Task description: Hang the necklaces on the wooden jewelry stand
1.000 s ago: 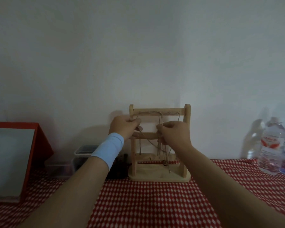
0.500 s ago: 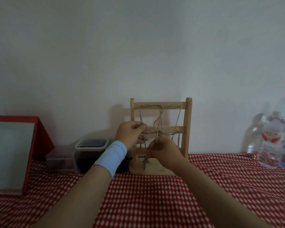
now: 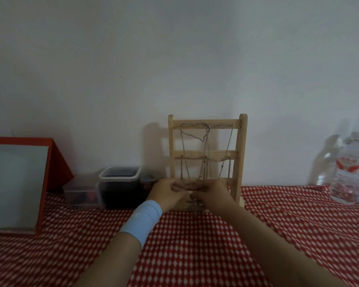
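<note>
The wooden jewelry stand (image 3: 242, 154) stands upright against the wall on the red checked tablecloth. Several thin metal necklaces (image 3: 205, 141) hang from its top and middle rails. My left hand (image 3: 167, 193), with a light blue wristband, and my right hand (image 3: 212, 193) meet low in front of the stand's bottom rail. Both pinch a chain there. A star-shaped pendant (image 3: 193, 205) dangles just below my fingers. My hands hide the stand's base.
A red-framed mirror (image 3: 19, 183) leans at the left. Two clear plastic containers (image 3: 118, 181) sit left of the stand. Water bottles (image 3: 349, 175) stand at the far right. The red checked cloth (image 3: 195, 245) covers the table in front.
Both hands have dropped from the stand's upper and middle rails to its bottom rail. The chains on the upper rails now hang uncovered, and the pendant shows below my fingers.
</note>
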Demonstrator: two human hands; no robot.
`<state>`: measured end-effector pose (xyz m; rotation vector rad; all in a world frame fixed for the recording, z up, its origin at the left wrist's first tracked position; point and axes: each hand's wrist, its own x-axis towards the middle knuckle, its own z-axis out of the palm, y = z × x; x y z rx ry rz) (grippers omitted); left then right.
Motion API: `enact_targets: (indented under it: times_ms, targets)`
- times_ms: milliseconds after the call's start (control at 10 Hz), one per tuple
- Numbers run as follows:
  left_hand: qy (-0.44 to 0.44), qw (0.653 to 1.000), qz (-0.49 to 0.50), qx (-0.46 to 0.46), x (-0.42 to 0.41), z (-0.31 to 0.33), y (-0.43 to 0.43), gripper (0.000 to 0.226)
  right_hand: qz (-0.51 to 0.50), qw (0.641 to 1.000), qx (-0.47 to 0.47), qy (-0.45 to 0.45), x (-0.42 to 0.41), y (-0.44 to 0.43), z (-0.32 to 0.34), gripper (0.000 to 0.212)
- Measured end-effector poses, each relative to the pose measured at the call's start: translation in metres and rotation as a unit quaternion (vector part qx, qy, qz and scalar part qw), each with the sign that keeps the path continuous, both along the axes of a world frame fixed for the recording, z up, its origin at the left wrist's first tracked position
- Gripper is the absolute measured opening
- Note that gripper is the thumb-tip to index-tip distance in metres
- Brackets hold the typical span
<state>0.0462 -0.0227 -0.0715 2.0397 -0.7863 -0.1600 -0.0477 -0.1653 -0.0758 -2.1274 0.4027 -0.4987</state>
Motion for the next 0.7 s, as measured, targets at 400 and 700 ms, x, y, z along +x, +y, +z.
enact_targets:
  times_ms: [400, 700]
  targets:
    - [-0.046, 0.998, 0.027, 0.027, 0.001, -0.035, -0.008, 0.015, -0.054, 0.997, -0.052, 0.017, 0.004, -0.003, -0.025, 0.016]
    - [-0.072, 0.997, 0.029, -0.018, -0.005, -0.048, -0.004, 0.029, -0.046, 0.994, -0.091, 0.032, 0.004, -0.004, -0.028, 0.016]
